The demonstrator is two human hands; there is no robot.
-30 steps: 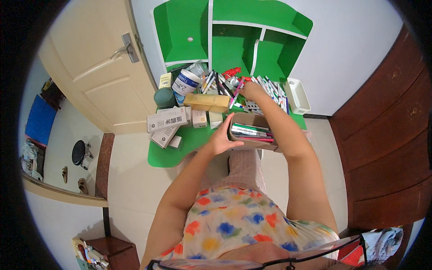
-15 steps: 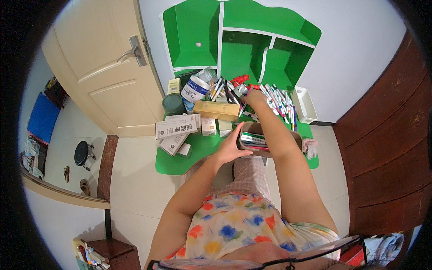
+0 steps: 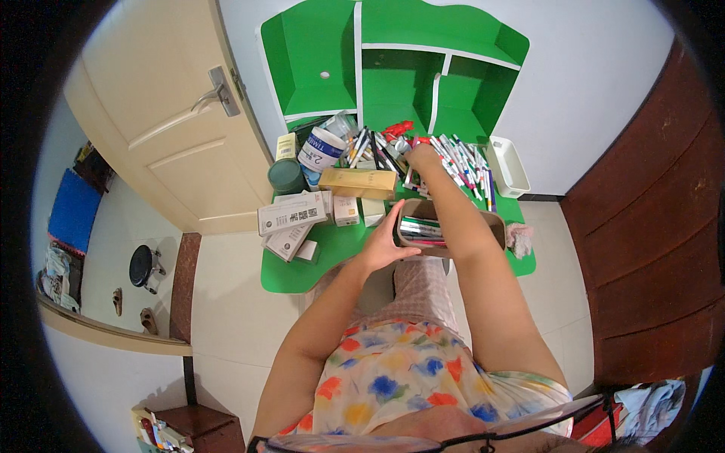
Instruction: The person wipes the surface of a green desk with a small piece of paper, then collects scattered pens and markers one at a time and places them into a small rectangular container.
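Note:
My left hand point(image 3: 384, 240) is closed on the left end of a brownish-grey bin point(image 3: 494, 228), near the front edge of the green desk. Several pens point(image 3: 420, 229) lie inside it, side by side. Over the bin stretches my right forearm, covering part of its opening. Farther back, my right hand point(image 3: 423, 156) reaches down into a pile of loose pens and markers. Its fingers are mostly hidden behind the back of the hand, so whether they grip a pen is unclear. White-barrelled markers point(image 3: 464, 167) spread to its right; darker pens point(image 3: 384, 153) lie to its left.
A green shelf unit point(image 3: 434, 34) rises behind the desk point(image 3: 332, 260). Left of the bin crowd a gold box point(image 3: 358, 181), white boxes point(image 3: 293, 214), a paper roll point(image 3: 323, 149) and a dark green jar point(image 3: 287, 176). At right are a white basket point(image 3: 509, 167) and a crumpled pinkish cloth point(image 3: 519, 238).
The view has shifted slightly. My right hand stays among the pens, moving only a little, and my left hand keeps its hold on the bin.

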